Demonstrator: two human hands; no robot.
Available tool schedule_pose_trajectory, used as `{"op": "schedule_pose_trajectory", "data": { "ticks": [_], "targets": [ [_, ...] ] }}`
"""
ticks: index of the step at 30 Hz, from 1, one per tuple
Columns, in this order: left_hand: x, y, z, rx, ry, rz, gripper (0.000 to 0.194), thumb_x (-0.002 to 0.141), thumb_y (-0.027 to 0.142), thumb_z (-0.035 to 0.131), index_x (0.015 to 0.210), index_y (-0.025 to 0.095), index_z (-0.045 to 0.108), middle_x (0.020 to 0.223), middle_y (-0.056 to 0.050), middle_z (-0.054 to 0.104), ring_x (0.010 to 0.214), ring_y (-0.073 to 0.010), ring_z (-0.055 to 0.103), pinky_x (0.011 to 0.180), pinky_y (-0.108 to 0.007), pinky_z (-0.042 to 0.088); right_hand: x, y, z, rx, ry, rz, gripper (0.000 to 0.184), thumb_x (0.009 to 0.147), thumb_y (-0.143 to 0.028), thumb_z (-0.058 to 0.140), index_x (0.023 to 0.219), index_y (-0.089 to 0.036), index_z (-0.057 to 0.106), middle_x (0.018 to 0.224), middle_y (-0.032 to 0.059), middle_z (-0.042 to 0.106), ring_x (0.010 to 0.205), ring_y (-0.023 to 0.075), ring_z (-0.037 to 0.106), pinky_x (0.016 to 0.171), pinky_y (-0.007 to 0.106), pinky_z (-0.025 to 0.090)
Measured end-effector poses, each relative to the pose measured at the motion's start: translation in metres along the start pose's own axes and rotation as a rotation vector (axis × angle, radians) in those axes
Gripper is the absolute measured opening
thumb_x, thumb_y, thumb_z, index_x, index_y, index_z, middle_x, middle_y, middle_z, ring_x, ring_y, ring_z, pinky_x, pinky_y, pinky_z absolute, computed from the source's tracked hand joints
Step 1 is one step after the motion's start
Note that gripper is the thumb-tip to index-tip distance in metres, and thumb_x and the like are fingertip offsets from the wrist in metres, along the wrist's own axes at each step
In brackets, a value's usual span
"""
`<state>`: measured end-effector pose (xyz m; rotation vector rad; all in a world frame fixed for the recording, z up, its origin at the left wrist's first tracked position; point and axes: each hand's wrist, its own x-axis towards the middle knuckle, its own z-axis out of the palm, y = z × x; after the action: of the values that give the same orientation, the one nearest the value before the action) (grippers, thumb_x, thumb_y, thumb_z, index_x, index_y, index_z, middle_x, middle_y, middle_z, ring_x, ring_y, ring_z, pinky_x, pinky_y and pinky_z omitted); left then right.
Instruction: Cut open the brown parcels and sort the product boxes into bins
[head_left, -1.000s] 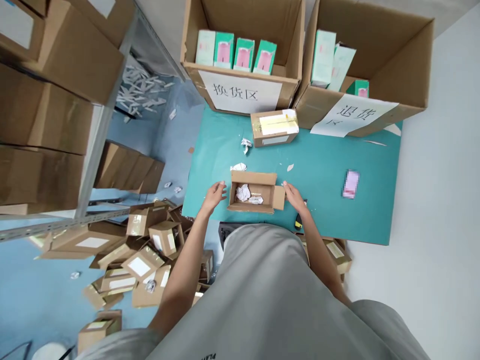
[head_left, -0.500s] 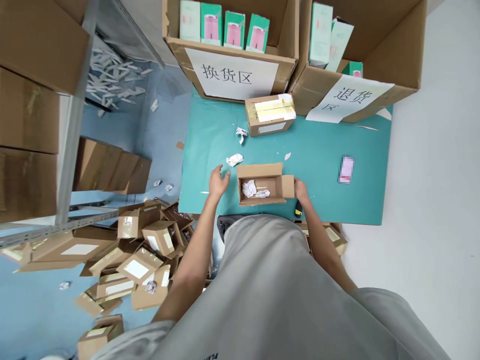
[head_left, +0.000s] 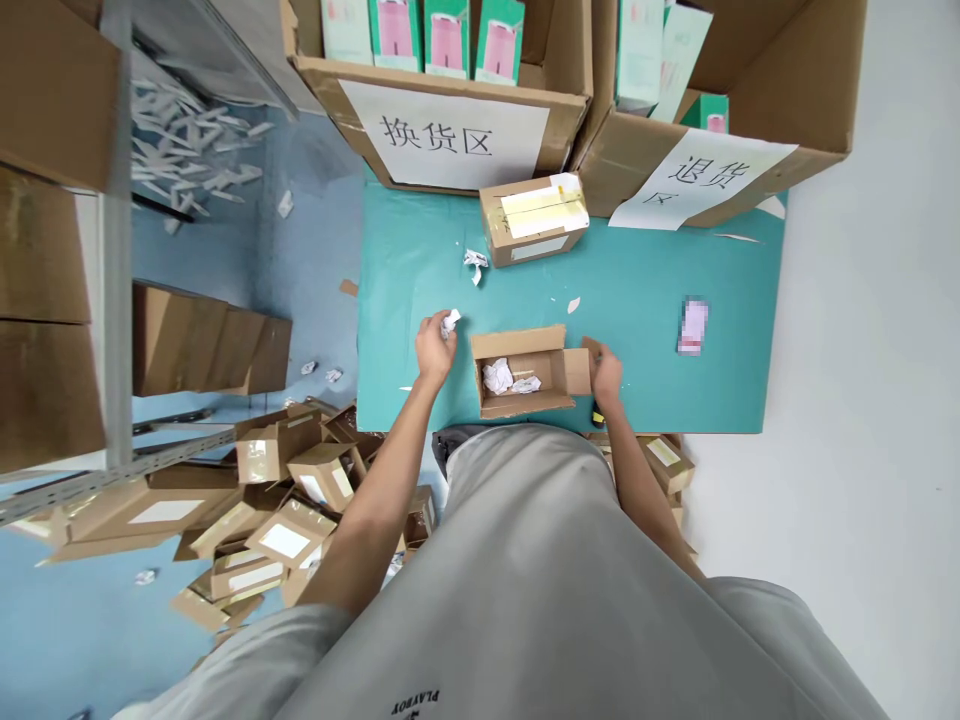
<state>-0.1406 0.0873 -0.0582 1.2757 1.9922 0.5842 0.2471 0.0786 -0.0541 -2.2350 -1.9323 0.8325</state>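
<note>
Probably to steady the open brown cardboard box (head_left: 517, 343) on the teal table (head_left: 675, 400), your right hand (head_left: 607, 376) touches its flap (head_left: 577, 371), grip unclear; your left hand (head_left: 433, 348) pinches crumpled white paper (head_left: 451, 321) leftward.

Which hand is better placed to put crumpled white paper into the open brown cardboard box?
Left, likely: the left hand holds a paper wad near the box; the right hand is at the end flap.
</note>
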Motion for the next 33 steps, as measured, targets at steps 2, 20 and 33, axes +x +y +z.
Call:
{"op": "schedule_pose_trajectory", "data": {
  "ticks": [2, 20, 33],
  "targets": [
    [-0.026, 0.007, -0.019, -0.070, 0.087, 0.087, 0.048, 0.102, 0.020, 0.058, 0.148, 0.014, 0.068, 0.142, -0.018, 0.070, 0.134, -0.0325, 0.066, 0.123, -0.043, 0.048, -0.013, -0.002, -0.025, 0.023, 0.172, 0.049, 0.045, 0.114, -0.053, 0.041, 0.114, -0.018, 0.069, 0.095, 0.0138, 0.077, 0.087, 0.0300, 0.071, 0.086, 0.041, 0.057],
    [-0.008, 0.073, -0.019, -0.092, 0.114, 0.497, 0.048, 0.103, 0.043, 0.082, 0.146, 0.023, 0.072, 0.154, -0.015, 0.068, 0.145, -0.0303, 0.063, 0.127, -0.050, 0.048, -0.066, -0.076, -0.050, 0.011, -0.104, -0.407, 0.032, 0.117, -0.036, 0.052, 0.129, -0.024, 0.078, 0.124, 0.0105, 0.081, 0.101, 0.0282, 0.078, 0.083, 0.036, 0.058],
    [0.154, 0.060, 0.052, -0.022, -0.032, 0.149, 0.027, 0.085, -0.001, 0.089, 0.098, 0.014, 0.071, 0.119, -0.008, 0.071, 0.089, -0.0116, 0.067, 0.098, -0.025, 0.052, -0.078, -0.067, -0.057, 0.059, -0.053, -0.279, 0.031, 0.116, -0.036, 0.051, 0.123, -0.025, 0.079, 0.120, 0.0097, 0.081, 0.089, 0.0234, 0.077, 0.077, 0.032, 0.056]
  ]
}}
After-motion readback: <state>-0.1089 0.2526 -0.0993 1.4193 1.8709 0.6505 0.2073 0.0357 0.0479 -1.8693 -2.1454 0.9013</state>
